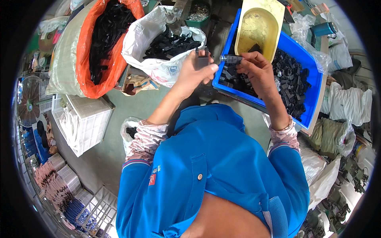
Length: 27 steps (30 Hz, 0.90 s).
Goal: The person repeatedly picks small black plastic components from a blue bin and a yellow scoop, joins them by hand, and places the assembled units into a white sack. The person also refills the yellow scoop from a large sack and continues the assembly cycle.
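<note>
My left hand (193, 74) grips a black plastic part (202, 60) with two upright prongs, held between thumb and fingers. Close beside it, my right hand (258, 71) pinches a smaller dark part (232, 59) that has a shiny metal end pointing at the left one. A narrow gap separates the two pieces. Under my right hand stands a blue bin (317, 85) holding many small black parts (291, 79). Beyond my left hand, a white woven sack (133, 43) gapes around long black pieces (170, 45).
A yellow tray (278, 23) rests on the blue bin's far side. An orange-lined sack (83, 75) of black strips stands at the far left. A green container (197, 23) holds small metal bits. A white crate (89, 127) sits on the floor, and a fan (31, 99) stands further left.
</note>
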### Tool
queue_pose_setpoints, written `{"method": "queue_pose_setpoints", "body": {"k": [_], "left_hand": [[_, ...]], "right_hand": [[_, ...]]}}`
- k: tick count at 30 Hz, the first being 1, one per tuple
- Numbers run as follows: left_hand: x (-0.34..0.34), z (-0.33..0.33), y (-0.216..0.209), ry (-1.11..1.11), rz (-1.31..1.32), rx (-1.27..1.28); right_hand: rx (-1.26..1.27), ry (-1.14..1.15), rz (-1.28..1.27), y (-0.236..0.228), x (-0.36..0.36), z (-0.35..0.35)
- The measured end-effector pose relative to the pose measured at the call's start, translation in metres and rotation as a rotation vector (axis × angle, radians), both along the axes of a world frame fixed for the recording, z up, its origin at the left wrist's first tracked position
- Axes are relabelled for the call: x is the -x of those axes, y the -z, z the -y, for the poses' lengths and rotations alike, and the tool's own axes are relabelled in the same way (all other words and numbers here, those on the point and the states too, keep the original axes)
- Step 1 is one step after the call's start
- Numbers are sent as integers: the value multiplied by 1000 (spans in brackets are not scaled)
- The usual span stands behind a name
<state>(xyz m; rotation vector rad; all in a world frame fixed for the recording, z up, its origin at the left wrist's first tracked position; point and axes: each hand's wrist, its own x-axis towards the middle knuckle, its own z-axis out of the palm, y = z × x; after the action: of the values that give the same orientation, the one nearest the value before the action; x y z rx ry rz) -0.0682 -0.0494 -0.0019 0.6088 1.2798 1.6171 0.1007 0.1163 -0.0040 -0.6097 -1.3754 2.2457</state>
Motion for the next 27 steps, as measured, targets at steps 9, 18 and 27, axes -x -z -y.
{"method": "queue_pose_setpoints", "body": {"k": [9, 18, 27], "left_hand": [[-6, 13, -14, 345, 137, 84], [-17, 12, -13, 432, 137, 53], [-27, 6, -13, 422, 111, 19]], "right_hand": [[-241, -194, 64, -47, -9, -23], [-362, -313, 260, -56, -8, -29], [-335, -386, 253, -50, -8, -33]]}}
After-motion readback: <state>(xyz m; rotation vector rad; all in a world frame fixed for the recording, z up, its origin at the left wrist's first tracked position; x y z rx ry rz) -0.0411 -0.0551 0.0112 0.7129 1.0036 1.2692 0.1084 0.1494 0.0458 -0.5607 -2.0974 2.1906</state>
